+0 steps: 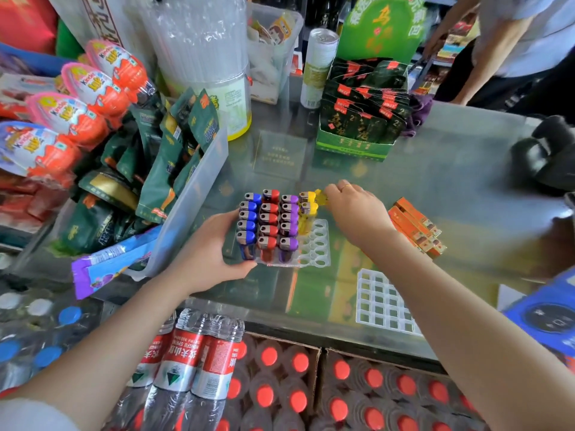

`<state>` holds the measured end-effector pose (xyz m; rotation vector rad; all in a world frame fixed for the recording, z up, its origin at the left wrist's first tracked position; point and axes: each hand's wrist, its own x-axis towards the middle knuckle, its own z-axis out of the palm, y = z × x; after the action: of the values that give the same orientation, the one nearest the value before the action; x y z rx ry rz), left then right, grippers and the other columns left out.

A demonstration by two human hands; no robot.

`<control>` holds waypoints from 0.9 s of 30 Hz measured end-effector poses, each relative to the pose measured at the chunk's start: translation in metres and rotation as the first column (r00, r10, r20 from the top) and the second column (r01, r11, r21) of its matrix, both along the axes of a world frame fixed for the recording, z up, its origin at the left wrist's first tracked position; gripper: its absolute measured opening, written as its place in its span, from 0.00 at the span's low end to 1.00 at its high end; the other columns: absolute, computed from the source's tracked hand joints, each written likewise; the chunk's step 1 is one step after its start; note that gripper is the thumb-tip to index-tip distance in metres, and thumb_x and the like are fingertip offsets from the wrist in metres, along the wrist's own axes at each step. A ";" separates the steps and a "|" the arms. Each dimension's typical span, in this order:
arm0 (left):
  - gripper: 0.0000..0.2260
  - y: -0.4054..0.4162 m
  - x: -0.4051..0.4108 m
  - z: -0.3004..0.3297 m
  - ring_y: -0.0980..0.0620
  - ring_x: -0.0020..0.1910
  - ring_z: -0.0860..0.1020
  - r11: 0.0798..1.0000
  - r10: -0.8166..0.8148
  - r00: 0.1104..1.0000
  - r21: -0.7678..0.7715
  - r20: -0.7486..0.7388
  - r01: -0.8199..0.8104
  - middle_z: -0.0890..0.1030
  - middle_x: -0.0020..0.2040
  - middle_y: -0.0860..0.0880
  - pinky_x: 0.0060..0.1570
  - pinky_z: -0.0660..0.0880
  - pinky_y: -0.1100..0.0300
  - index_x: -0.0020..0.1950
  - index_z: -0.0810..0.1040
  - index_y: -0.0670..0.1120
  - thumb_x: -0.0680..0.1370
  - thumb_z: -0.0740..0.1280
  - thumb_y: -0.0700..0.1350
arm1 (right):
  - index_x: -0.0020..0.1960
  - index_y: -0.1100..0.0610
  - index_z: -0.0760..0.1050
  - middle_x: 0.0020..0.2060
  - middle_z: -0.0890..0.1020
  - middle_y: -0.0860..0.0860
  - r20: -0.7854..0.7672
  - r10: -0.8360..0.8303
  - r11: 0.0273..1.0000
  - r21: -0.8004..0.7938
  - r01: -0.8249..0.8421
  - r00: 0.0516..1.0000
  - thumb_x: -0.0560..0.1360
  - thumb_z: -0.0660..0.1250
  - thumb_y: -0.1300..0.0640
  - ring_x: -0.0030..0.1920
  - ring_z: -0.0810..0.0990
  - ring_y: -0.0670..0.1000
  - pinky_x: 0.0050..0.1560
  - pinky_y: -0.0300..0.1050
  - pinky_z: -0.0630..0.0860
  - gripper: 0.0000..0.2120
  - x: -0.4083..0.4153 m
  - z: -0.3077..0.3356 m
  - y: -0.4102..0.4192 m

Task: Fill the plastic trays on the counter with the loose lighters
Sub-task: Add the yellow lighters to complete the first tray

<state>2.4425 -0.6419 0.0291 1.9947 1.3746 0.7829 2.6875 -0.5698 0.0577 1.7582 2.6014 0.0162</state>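
A clear plastic tray (317, 244) stands on the glass counter (451, 181), holding rows of upright lighters: blue (247, 241), red (267, 231), purple (288, 227) and two yellow (307, 217). Its right-hand holes are open. My left hand (217, 244) grips the tray's left side against the blue row. My right hand (354, 209) pinches a yellow lighter (320, 195) just behind the yellow row at the tray's far right corner. A second tray (381, 301), a white grid with no lighters in it, lies flat near the counter's front edge under my right forearm.
Orange boxes (415, 225) lie right of my right hand. A clear bin of green packets (174, 169) crowds the left. A green display box (357, 119) and a can (319, 66) stand behind. Another person (513, 42) stands far right. Bottled water (193, 362) sits below the counter.
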 end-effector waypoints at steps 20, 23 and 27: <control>0.21 -0.006 0.005 0.009 0.66 0.52 0.74 1.000 -0.011 1.000 -0.025 0.026 0.012 0.77 0.50 0.64 0.49 0.70 0.66 0.52 0.71 0.60 0.66 0.74 0.43 | 0.48 0.59 0.73 0.26 0.74 0.53 -0.823 -0.499 0.851 -0.524 -0.024 0.270 0.74 0.66 0.62 0.23 0.71 0.48 0.25 0.38 0.69 0.04 0.000 0.019 -0.089; 0.21 -0.006 0.004 0.008 0.63 0.53 0.75 1.000 -0.014 1.000 -0.027 0.026 0.015 0.77 0.51 0.64 0.52 0.71 0.61 0.53 0.71 0.60 0.66 0.74 0.44 | 0.50 0.60 0.73 0.29 0.79 0.53 -0.840 -0.427 0.885 -0.465 -0.038 0.336 0.74 0.66 0.62 0.28 0.78 0.49 0.30 0.39 0.75 0.06 -0.009 0.013 -0.085; 0.22 -0.006 0.004 0.009 0.69 0.52 0.73 1.000 -0.003 1.000 -0.030 0.020 0.003 0.76 0.48 0.69 0.49 0.68 0.70 0.51 0.70 0.63 0.66 0.74 0.43 | 0.48 0.62 0.71 0.30 0.80 0.52 -0.806 -0.341 0.933 -0.354 0.068 0.485 0.76 0.64 0.56 0.29 0.79 0.50 0.34 0.44 0.78 0.08 -0.015 0.005 -0.080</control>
<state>2.4464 -0.6483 0.0385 1.9602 1.3639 0.7746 2.6721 -0.6496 0.0629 2.3354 2.5792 -1.5614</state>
